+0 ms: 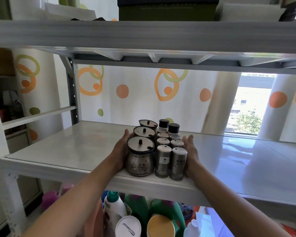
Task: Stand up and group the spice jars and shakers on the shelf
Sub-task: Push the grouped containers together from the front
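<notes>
Hands (121,151) flanking jars (140,156) (all upright)

Brushed-metal shakers (163,161), glass jars (140,156), glossy white shelf (75,147)

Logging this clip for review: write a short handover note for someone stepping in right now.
Left hand: open, flat against the lidded jars.
Right hand: open, flat against the steel shakers.
Everything stands upright in one tight cluster near the shelf's front edge: three jars in a column on the left, shakers in two columns, two black-capped bottles behind.
Done: standing up, grouping.
Left: perhaps push the cluster back from the edge, then let go.
</notes>
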`<action>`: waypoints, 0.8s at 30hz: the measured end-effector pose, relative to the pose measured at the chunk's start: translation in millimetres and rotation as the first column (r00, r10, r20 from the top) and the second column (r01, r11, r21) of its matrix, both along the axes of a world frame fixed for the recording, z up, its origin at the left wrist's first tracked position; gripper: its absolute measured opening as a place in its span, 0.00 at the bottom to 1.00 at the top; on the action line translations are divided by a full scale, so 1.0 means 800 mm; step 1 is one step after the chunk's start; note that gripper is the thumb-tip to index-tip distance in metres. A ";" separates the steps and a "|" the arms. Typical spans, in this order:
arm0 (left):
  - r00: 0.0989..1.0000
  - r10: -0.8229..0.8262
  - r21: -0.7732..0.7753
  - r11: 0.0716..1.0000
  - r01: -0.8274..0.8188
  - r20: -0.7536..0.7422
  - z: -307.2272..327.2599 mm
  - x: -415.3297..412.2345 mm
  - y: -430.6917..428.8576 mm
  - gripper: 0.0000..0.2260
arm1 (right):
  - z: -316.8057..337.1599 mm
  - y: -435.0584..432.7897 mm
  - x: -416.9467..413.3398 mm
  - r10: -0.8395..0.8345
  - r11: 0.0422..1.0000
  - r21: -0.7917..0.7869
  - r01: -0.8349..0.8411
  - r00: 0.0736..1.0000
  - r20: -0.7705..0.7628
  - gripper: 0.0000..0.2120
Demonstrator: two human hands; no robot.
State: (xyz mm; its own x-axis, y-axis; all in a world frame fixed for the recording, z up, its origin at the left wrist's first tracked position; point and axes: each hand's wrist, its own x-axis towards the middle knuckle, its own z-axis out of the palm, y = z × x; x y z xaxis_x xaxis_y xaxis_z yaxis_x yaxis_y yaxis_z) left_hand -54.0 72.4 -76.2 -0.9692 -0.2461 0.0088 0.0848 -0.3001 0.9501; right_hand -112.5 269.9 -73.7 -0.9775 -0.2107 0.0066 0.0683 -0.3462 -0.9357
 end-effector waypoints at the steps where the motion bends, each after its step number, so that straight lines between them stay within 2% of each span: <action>1: 1.000 0.017 -0.012 1.000 -0.018 -0.023 -0.001 0.002 -0.004 0.25 | -0.001 0.006 0.000 0.012 1.000 0.024 -0.012 1.000 -0.006 0.26; 4: 0.990 0.087 -0.030 0.995 -0.091 -0.111 -0.008 0.020 -0.029 0.23 | -0.013 0.045 0.003 0.060 0.995 0.082 -0.053 0.995 -0.081 0.29; 7: 0.980 0.113 0.017 0.994 -0.112 -0.165 -0.011 0.048 -0.062 0.17 | -0.022 0.090 0.003 0.044 0.998 0.052 -0.041 0.998 -0.052 0.27; 9: 0.979 0.046 0.039 0.999 -0.039 -0.199 -0.006 0.072 -0.074 0.16 | -0.020 0.120 0.018 0.080 0.997 0.000 -0.080 0.994 -0.077 0.27; 11: 0.968 -0.129 -0.010 0.992 0.130 -0.214 0.002 0.092 -0.072 0.15 | -0.012 0.138 0.032 0.208 0.978 0.026 -0.207 0.973 -0.100 0.31; 13: 0.895 -0.403 -0.132 0.914 0.384 -0.192 0.006 0.103 -0.061 0.13 | -0.008 0.140 0.042 0.352 0.936 0.066 -0.347 0.929 -0.113 0.33; 16: 0.692 -0.719 -0.358 0.663 0.657 -0.063 0.007 0.102 -0.034 0.22 | -0.006 0.125 0.055 0.514 0.857 0.121 -0.500 0.847 -0.137 0.34; 18: 0.611 -0.791 -0.445 0.546 0.710 0.004 0.007 0.094 -0.018 0.27 | -0.005 0.111 0.064 0.613 0.788 0.184 -0.588 0.778 -0.138 0.35; 20: 0.548 -0.836 -0.461 0.472 0.751 0.037 0.008 0.085 -0.010 0.31 | -0.003 0.097 0.071 0.669 0.737 0.230 -0.635 0.734 -0.118 0.36; 24: 0.487 -0.871 -0.371 0.433 0.821 0.062 0.005 0.074 -0.013 0.36 | 0.003 0.076 0.078 0.729 0.672 0.278 -0.686 0.679 -0.088 0.36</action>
